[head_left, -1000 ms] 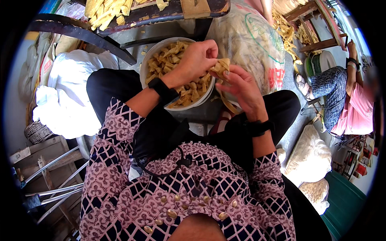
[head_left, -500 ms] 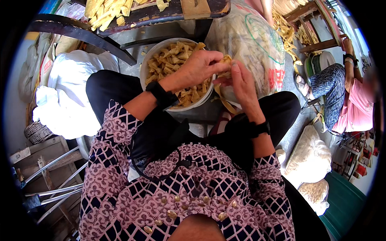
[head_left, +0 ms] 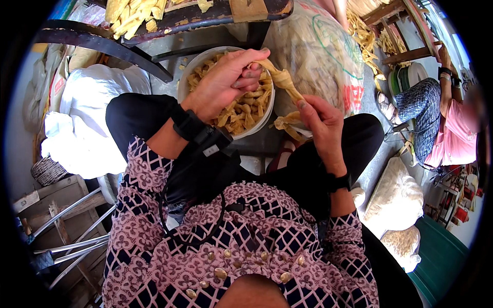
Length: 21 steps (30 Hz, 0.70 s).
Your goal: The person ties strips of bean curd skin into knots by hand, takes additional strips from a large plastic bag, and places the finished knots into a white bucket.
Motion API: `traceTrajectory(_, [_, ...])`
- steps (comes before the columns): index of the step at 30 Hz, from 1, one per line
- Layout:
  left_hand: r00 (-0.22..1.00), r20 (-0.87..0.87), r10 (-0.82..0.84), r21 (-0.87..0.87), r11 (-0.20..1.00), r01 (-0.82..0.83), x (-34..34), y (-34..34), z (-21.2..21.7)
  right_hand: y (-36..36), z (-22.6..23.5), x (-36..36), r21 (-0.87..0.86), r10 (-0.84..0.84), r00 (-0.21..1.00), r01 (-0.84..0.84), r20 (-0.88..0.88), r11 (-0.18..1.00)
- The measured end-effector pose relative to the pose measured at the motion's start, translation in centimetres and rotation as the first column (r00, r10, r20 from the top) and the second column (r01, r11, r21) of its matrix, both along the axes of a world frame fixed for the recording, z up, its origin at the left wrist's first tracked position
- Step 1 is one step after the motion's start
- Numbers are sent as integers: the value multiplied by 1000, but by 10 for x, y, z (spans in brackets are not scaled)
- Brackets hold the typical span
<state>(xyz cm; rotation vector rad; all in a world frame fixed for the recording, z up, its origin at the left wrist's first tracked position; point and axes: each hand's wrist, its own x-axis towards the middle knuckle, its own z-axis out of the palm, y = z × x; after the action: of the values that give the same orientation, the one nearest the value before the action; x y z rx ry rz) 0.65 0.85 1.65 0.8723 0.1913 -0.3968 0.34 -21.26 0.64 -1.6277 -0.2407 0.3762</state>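
Note:
A pale yellow strip [head_left: 281, 81] with a knot in its middle stretches between my two hands above my lap. My left hand [head_left: 226, 84] pinches its upper end over a white bowl [head_left: 189, 71] filled with several similar knotted yellow pieces. My right hand [head_left: 321, 126] grips the strip's lower end, and loose tails [head_left: 285, 124] hang below it. The bowl sits on the ground between my knees. Both wrists wear black bands.
A dark bench [head_left: 169, 23] with more yellow strips lies beyond the bowl. A big printed sack [head_left: 321, 54] stands to the right, white bags [head_left: 87, 123] to the left. A seated person [head_left: 436, 113] is at the far right, with filled sacks [head_left: 393, 197] nearby.
My hands were close together at the bowl's rim. They have drawn apart: the left stays up over the bowl, the right has pulled down and right, stretching the strip and tightening its knot.

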Motion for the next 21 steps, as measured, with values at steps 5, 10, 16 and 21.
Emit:
traceTrajectory(5, [999, 5, -40, 138, 990, 39, -7, -6, 10, -5, -7, 2, 37, -75, 997, 74, 22, 997])
traceTrajectory(10, [973, 158, -170, 261, 957, 125, -3, -22, 0, 11, -10, 10, 55, -1, 997, -3, 72, 998])
traceTrajectory(16, [983, 169, -69, 325, 946, 10, -1, -20, -15, 15, -6, 10, 17, 57, 998, -57, -3, 998])
traceTrajectory(21, [993, 116, 25, 306, 950, -60, -4, -13, -11, 6, -1, 2, -38, 48, 999, -48, -3, 998])
